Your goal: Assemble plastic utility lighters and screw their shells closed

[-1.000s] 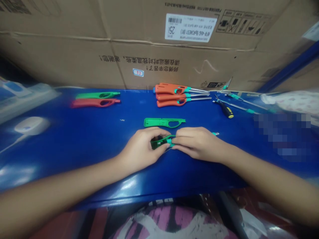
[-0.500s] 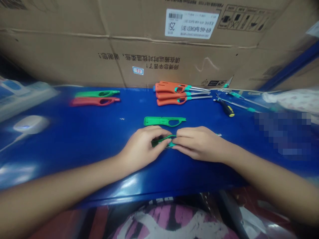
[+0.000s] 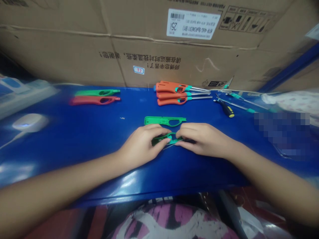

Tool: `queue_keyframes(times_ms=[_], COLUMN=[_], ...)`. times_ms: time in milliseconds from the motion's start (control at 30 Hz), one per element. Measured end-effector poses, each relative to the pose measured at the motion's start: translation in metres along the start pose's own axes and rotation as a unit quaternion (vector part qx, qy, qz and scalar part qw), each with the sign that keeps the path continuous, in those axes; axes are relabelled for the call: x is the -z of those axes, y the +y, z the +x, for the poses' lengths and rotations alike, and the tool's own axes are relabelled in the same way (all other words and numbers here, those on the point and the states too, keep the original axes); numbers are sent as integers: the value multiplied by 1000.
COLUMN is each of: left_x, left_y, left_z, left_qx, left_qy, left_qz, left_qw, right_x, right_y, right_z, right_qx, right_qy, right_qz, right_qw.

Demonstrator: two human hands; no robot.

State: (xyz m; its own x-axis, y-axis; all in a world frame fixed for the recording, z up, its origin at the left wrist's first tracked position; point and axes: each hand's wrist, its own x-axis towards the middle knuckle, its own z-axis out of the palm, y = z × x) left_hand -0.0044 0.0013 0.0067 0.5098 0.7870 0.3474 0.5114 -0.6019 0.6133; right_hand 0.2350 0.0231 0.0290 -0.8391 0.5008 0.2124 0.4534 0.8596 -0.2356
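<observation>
Between both hands, low over the blue table, is a green lighter casing half (image 3: 171, 135) with a teal part inside it. My left hand (image 3: 146, 141) pinches its left end between thumb and fingers. At the other end, my right hand (image 3: 199, 137) has its thumb and fingers closed on the casing; much of that end is hidden. Just beyond the hands lies another green casing half (image 3: 159, 120) with a looped grip opening. Farther back, several orange stick lighters (image 3: 171, 94) with metal rods are stacked together.
Back left lie a green casing (image 3: 97, 93) and a red casing (image 3: 96, 100). A black and yellow screwdriver (image 3: 227, 109) rests right of the lighters, near metal rods with teal parts (image 3: 238, 103). A large cardboard box (image 3: 74, 56) stands behind; a white device (image 3: 31, 122) sits left.
My right hand has shifted slightly right and up, with its fingers a little further from my left hand. More of the casing and its teal part shows between them.
</observation>
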Motion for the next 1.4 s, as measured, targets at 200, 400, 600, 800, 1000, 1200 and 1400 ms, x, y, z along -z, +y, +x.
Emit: queue_keyframes(times_ms=[200, 400, 600, 800, 1000, 1200, 1400], left_x=[-1, -2, 2, 12, 12, 14, 13], left_y=[-5, -8, -4, 13, 13, 13, 7], left_z=[3, 6, 8, 0, -2, 0, 0], left_qx=[-15, -19, -38, -92, -134, -147, -167], left_qy=[2, -14, -36, -73, -117, -129, -111], left_qz=[-10, 2, 51, 198, 230, 231, 212], left_qw=[1000, 1000, 997, 973, 957, 953, 956], right_x=[-7, -8, -3, 2, 4, 2, 2], right_y=[1, 4, 10, 15, 19, 19, 17], right_z=[4, 8, 9, 7, 5, 5, 5], right_qx=[-17, -94, -152, -112, -107, -109, -74], right_qy=[17, 42, 17, 11, 13, 21, 22], right_qz=[26, 151, 241, 240, 216, 201, 167], right_qw=[999, 983, 959, 964, 970, 973, 983])
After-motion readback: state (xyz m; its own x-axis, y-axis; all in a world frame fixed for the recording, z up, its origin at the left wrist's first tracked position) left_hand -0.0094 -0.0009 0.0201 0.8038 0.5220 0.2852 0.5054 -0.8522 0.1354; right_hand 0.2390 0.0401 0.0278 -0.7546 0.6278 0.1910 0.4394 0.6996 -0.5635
